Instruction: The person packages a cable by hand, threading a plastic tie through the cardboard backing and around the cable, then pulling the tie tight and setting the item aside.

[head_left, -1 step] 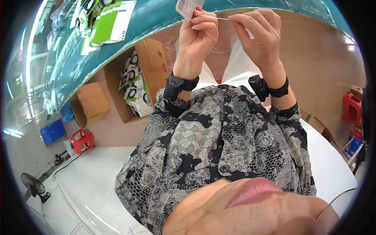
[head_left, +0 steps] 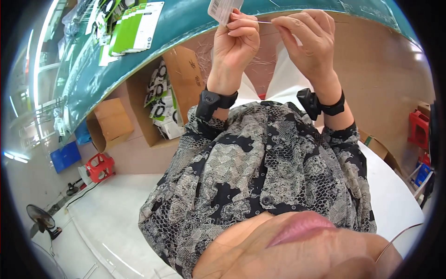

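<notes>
My left hand (head_left: pixel 237 44) is raised in front of the teal table (head_left: pixel 186 21) and pinches a small white printed tag (head_left: pixel 223 9) between thumb and fingers. A thin, pale plastic strand (head_left: pixel 262 21) runs from the tag across to my right hand (head_left: pixel 309 39), whose fingertips pinch its other end. The two hands are close together, almost touching. Each wrist wears a black band with a small black device. The top of the tag is cut off by the picture's edge.
Green and white packets (head_left: pixel 134 28) lie on the table at the left. Below it stand an open cardboard box of packaged goods (head_left: pixel 162 107) and a smaller cardboard box (head_left: pixel 111 123). On the floor are a red stool (head_left: pixel 100 167), a blue bin (head_left: pixel 65 156) and a fan (head_left: pixel 42 221).
</notes>
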Available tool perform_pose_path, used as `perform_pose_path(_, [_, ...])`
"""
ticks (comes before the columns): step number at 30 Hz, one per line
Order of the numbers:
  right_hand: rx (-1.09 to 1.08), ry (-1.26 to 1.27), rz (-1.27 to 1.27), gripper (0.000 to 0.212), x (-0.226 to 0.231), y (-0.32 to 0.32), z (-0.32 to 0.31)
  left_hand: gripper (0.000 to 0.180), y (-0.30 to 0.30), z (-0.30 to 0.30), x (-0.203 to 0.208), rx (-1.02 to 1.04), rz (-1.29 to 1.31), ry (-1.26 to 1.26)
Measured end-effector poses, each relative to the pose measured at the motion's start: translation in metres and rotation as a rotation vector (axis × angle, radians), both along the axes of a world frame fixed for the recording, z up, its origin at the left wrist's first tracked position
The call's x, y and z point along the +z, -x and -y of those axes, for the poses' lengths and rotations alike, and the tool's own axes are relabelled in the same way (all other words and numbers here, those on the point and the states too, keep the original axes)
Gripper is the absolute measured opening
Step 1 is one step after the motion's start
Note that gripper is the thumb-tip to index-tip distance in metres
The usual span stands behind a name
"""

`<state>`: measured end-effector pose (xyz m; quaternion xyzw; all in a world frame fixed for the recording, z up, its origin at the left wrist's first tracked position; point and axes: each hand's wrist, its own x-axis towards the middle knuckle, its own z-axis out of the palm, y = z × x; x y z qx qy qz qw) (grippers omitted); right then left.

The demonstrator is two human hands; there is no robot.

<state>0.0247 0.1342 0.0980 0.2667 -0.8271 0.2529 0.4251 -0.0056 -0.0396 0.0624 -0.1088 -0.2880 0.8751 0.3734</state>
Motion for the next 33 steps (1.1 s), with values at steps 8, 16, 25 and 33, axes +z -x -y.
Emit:
perform_pose_path(8, [0.216, 0.388, -0.531, 0.003, -0.012, 0.056, 0.026, 0.006, -0.002, -0.006, 0.005, -0.018, 0.000, -0.009])
perform_pose_path(16, [0.048, 0.004, 0.056, 0.018, 0.014, -0.003, 0.017, 0.011, -0.004, -0.007, -0.011, 0.083, -0.102, 0.209])
perform_pose_path(25, [0.076, 0.366, 0.292, 0.024, -0.048, 0.013, 0.012, 0.024, -0.001, -0.017, -0.027, 0.467, -0.393, 0.928])
perform_pose_path(33, [-0.206, 0.153, 0.059, 0.021, -0.023, -0.011, -0.015, 0.022, -0.011, -0.034, 0.026, 0.668, -0.445, 1.263])
